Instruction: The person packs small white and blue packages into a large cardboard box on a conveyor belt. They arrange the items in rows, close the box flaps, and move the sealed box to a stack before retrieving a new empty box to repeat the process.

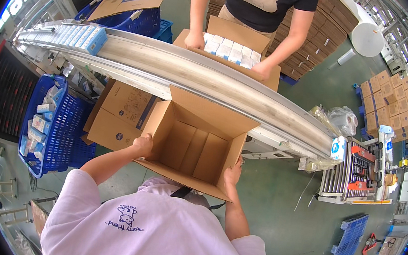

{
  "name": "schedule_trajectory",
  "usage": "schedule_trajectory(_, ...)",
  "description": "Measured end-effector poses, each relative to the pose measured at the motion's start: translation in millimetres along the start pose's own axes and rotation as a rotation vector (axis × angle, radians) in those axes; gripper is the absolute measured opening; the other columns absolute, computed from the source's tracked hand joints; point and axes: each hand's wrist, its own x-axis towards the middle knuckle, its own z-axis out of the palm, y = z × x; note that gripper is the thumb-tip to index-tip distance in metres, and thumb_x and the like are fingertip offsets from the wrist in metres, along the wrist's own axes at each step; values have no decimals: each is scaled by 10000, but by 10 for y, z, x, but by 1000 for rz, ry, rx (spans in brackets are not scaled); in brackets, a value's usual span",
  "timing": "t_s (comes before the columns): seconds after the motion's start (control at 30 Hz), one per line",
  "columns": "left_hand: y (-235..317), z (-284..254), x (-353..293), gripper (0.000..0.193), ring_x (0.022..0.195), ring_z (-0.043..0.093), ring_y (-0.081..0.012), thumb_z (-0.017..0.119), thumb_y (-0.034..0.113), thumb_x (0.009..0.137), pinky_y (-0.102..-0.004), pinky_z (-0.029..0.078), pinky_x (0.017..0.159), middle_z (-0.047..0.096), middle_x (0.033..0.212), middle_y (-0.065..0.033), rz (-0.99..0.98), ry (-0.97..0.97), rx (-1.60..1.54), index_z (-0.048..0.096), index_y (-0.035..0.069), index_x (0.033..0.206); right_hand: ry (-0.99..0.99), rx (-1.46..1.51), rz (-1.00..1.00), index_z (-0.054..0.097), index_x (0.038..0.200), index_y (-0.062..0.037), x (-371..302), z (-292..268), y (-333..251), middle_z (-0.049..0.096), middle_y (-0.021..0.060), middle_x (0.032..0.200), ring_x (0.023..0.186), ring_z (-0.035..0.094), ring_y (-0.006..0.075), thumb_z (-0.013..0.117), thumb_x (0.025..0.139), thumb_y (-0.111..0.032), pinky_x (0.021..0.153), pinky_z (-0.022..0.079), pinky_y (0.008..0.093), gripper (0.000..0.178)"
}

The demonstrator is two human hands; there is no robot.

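An open cardboard box (211, 153) is held in front of my body, its mouth turned up toward me. The folded bottom flaps show inside and nothing lies on them. My left hand (143, 146) grips the box's left wall at the near corner, fingers closed over the edge. On the opposite side, my right hand (232, 174) is closed on the right wall, with some fingers hidden behind the cardboard. The far flap of the box reaches up against the near side of the conveyor (185, 69).
Across the conveyor, a person (298, 33) holds a carton (229, 26) filled with small white packs. Blue-white boxes (92, 41) line the belt's left end. Left of me stand a blue basket (71, 136) of packs and flattened cartons (118, 118). A blue pallet (348, 242) is at right.
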Motion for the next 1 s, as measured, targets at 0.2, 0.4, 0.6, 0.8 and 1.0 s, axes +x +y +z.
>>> schedule_trajectory(0.2,83,-365,-129,1011,904,634,-266,748,483,621,-345,511,752,606,1038,-194,-10,-229,-6,261,-157,1234,-1,-5,-18,198,1391,-165,13,-17,43,481,266,1121,1002,499,426,454,735,-10,843,417,463,721)
schedule_trajectory(0.4,52,-326,-54,1123,950,618,-276,769,519,574,-352,498,792,594,1075,-188,1,-254,58,203,-156,1269,-13,17,106,227,1382,-234,8,7,-24,494,221,1184,1081,476,396,439,742,11,901,390,456,717)
schedule_trajectory(0.6,11,-142,50,1135,973,608,-284,773,544,550,-360,486,817,582,1104,-184,13,-178,166,211,-128,1272,-3,26,39,203,1382,-188,-32,-38,-46,468,275,1146,1013,486,437,456,751,-11,855,403,487,703)
schedule_trajectory(0.8,138,-387,-78,1121,996,599,-276,761,562,557,-365,479,831,575,1132,-165,18,-258,243,221,-115,1270,3,-11,47,215,1373,-161,36,18,75,465,268,1161,1012,490,433,459,754,-20,856,407,483,680)
schedule_trajectory(1.0,75,-270,56,1097,1019,586,-293,755,546,581,-373,475,846,540,1193,-171,-107,-287,247,209,-91,1287,-55,-32,75,210,1375,-141,41,7,21,455,276,1169,1017,481,422,475,763,-39,871,400,475,675)
